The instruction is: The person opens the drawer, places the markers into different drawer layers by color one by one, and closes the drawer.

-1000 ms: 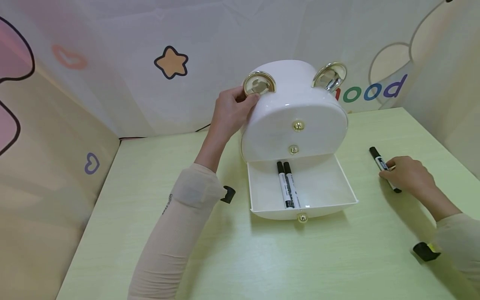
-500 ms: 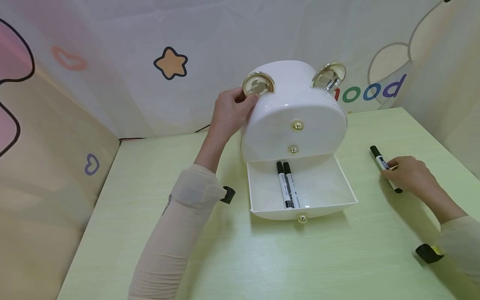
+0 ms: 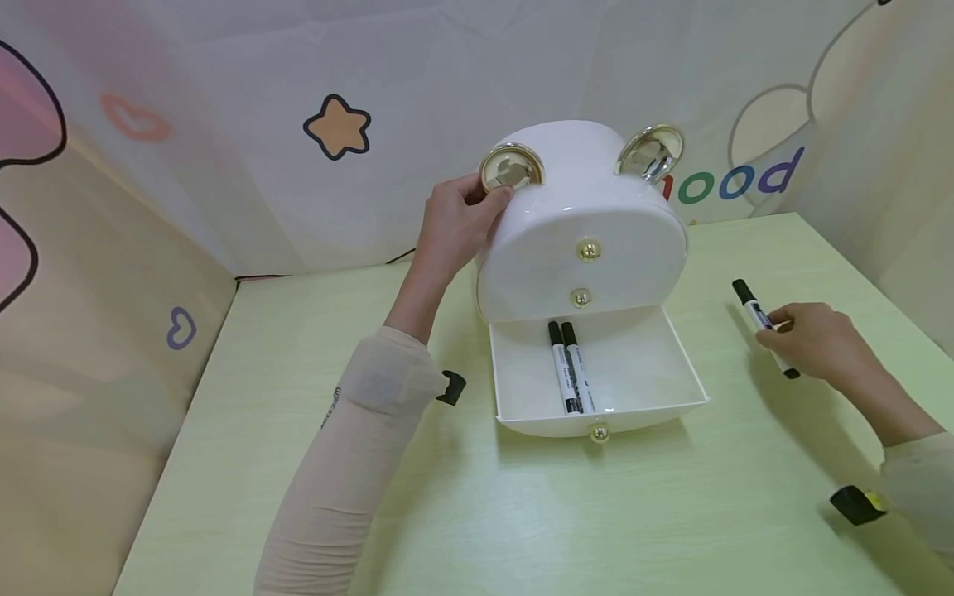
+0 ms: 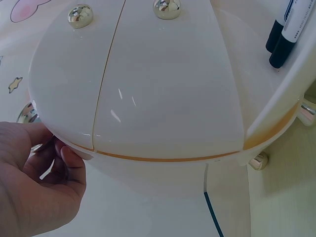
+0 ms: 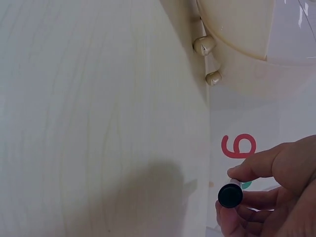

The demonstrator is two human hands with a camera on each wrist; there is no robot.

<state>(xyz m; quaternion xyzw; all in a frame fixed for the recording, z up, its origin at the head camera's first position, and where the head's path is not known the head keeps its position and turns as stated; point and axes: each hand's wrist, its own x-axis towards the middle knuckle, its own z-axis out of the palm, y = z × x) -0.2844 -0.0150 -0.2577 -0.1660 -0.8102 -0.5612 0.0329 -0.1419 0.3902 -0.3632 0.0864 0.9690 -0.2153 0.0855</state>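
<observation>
A white storage box (image 3: 589, 223) with rounded top, gold ear-shaped pieces and gold ball knobs stands towards the back of the table. My left hand (image 3: 456, 222) grips the box at its left gold ear (image 3: 513, 168); the left wrist view shows curled fingers at the box's edge. The bottom drawer (image 3: 641, 364) is pulled out, and two black-and-white marker pens (image 3: 570, 372) lie side by side in it. To the right of the box, my right hand (image 3: 820, 343) pinches another marker pen (image 3: 754, 310), held slightly above the table; its black end (image 5: 230, 196) faces the right wrist camera.
The pale green table (image 3: 596, 521) spreads around the box. A printed cloth (image 3: 246, 124) with a star, hearts and coloured letters hangs behind and at both sides. Black pieces (image 3: 857, 505) stick out from both sleeves near the wrists.
My right hand has lifted the marker pen a little off the table, and its shadow has separated from it. The left hand, the box and the drawer pens stay put.
</observation>
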